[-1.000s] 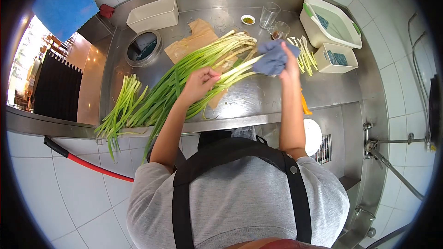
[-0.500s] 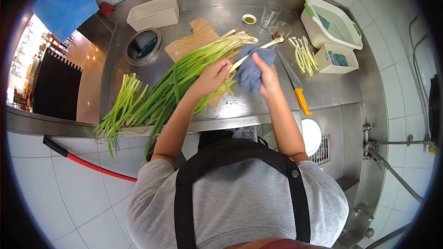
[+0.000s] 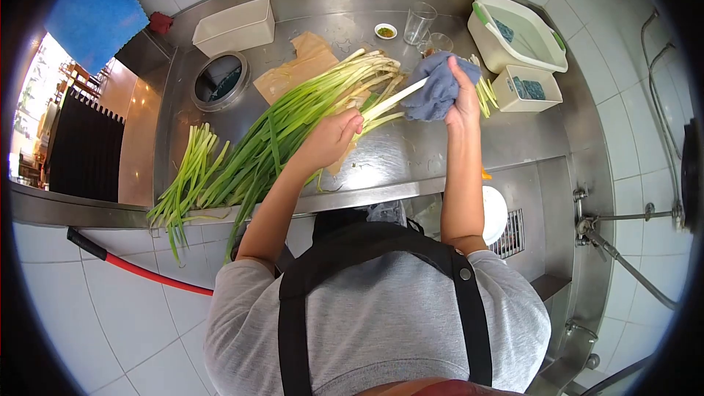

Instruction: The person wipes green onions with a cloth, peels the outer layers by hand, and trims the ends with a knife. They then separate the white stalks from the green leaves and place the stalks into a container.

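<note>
My left hand (image 3: pixel 331 136) is closed around a green onion (image 3: pixel 392 101) whose white end points up to the right. The blue-grey cloth (image 3: pixel 433 89) is in my right hand (image 3: pixel 463 92), wrapped about that white end. Beneath and left of my left hand lies a large pile of green onions (image 3: pixel 275 128), its leaves hanging over the counter's front edge. A smaller bunch (image 3: pixel 192 169) rests at the far left. Cut pale stalks (image 3: pixel 485 95) are partly hidden behind my right hand.
Brown paper (image 3: pixel 293 70), a sauce dish (image 3: pixel 386 31) and a glass (image 3: pixel 419 23) are on the steel counter. A water-filled tub (image 3: pixel 513 37) and a small bin (image 3: pixel 526 92) stand right. A white plate (image 3: pixel 494 214) is by the sink; the knife is mostly hidden.
My right hand and the cloth have moved right along the onion toward its white end, now covering it. My left hand has shifted slightly down and left. The knife is now mostly covered by my right arm.
</note>
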Demonstrator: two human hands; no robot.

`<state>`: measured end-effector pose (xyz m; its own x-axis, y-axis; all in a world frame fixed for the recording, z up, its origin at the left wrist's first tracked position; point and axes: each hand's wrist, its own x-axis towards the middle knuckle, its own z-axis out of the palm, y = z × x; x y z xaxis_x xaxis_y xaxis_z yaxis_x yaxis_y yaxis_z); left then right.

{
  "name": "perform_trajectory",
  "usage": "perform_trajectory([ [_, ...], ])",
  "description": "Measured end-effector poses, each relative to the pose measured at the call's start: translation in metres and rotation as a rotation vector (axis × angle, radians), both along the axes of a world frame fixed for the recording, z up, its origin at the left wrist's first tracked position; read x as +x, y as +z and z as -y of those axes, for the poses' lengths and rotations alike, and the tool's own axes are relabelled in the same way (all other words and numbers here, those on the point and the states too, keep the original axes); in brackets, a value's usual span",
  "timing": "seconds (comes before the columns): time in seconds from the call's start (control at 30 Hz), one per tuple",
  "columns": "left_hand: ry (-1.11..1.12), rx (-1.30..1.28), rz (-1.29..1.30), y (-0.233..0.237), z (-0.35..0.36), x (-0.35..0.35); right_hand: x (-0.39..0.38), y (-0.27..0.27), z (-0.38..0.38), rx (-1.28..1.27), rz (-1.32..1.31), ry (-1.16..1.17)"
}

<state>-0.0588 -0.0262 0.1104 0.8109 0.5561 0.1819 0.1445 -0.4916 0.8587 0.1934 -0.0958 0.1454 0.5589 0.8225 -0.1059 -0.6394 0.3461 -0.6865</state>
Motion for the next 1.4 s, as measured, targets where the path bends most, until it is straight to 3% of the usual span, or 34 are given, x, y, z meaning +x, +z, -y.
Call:
perform_trajectory([
  [0.1,0.087,0.121,0.022,-0.018,-0.017,-0.029,0.048,0.013,0.021,0.087,-0.044,-0.185],
  [0.17,0.204,-0.105,-0.123,-0.032,-0.036,-0.054,0.078,0.007,0.026,0.118,0.01,-0.235],
  [0.23,0.193,-0.206,-0.052,-0.028,-0.036,-0.053,0.074,0.01,0.037,-0.088,0.351,-0.102],
  [0.33,0.126,-0.316,0.011,-0.03,-0.04,-0.045,0.018,-0.009,0.036,-0.275,0.482,-0.021],
  [0.4,0.147,-0.517,0.158,-0.022,-0.031,-0.033,-0.014,-0.033,0.03,-0.321,0.49,-0.01],
  [0.6,0.07,-0.593,0.303,-0.03,-0.028,-0.013,-0.06,-0.081,0.019,-0.397,0.403,0.226],
  [0.67,0.067,-0.612,0.333,-0.031,-0.024,-0.005,-0.056,-0.102,0.009,-0.444,1.188,0.256],
  [0.7,0.107,-0.625,0.362,-0.03,-0.02,-0.001,-0.058,-0.106,0.008,-0.337,1.544,0.022],
  [0.73,0.147,-0.637,0.392,-0.03,-0.016,0.003,-0.066,-0.094,0.006,-0.341,1.543,0.018],
  [0.8,0.144,-0.623,0.435,-0.035,-0.012,0.011,-0.08,-0.068,0.002,-0.202,0.965,0.064],
  [0.83,0.146,-0.607,0.479,-0.037,-0.009,0.014,-0.085,-0.064,0.0,-0.165,0.885,0.071],
  [0.97,0.167,-0.553,0.467,-0.039,0.001,0.023,-0.092,-0.067,-0.005,-0.134,1.047,-0.036],
  [1.4,0.215,-0.357,0.542,-0.037,0.006,0.029,-0.1,-0.064,0.005,-0.117,1.058,-0.167],
])
